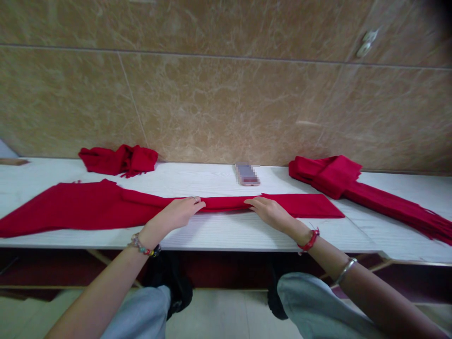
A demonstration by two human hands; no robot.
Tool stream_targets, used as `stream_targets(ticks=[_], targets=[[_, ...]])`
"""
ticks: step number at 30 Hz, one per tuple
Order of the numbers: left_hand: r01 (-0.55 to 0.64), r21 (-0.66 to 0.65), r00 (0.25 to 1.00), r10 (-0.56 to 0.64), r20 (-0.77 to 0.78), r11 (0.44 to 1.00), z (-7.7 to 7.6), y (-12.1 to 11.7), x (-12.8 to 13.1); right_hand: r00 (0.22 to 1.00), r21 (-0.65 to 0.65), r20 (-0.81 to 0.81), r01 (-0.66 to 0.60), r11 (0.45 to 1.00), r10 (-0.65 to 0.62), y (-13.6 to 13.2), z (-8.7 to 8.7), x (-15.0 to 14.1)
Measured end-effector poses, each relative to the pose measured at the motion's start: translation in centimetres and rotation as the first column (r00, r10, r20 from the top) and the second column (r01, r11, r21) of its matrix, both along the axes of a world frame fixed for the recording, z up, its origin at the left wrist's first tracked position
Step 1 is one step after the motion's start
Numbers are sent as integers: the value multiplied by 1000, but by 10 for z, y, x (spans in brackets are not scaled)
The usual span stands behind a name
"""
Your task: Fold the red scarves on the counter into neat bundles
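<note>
A long red scarf lies lengthwise along the white tabletop. Its middle stretch is folded into a narrow strip, while the left part spreads wide and the right end lies flat and broader. My left hand, with a ring on one finger, grips the strip left of its middle, fingers closed over the cloth. Farther right, my right hand pinches the same strip where it widens. The fingertips of both hands are partly hidden against the cloth.
Behind the scarf, a phone lies near the tiled wall. A bunched red scarf sits at the back left. Another folded red scarf trails its fringed end rightward. The white table's front edge runs below my hands, above open shelves.
</note>
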State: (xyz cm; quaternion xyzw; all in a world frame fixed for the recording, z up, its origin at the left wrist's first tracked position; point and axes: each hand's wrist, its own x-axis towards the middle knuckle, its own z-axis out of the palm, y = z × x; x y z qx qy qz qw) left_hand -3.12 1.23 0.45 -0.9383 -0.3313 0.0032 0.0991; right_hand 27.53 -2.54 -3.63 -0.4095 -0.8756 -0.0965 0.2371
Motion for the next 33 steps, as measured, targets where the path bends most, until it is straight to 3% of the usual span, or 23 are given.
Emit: stream_targets(ticks=[3, 8, 19, 29, 33], targets=[[-28, 50, 999, 29, -22, 998, 1, 2, 2, 998, -15, -12, 56, 998, -56, 2, -2, 4], [-10, 118, 1000, 13, -26, 993, -1, 1, 10, 992, 29, 99, 74, 997, -76, 0, 4, 3], [21, 76, 1000, -22, 9, 997, 3, 7, 3, 982, 130, 159, 84, 988, -105, -6, 4, 17], [-55, -33, 998, 55, -8, 998, 16, 10, -30, 990, 85, 137, -37, 996, 25, -14, 7, 20], [-109, 39, 994, 108, 29, 993, 21, 17, -42, 993, 31, 114, -13, 999, 10, -15, 5, 25]])
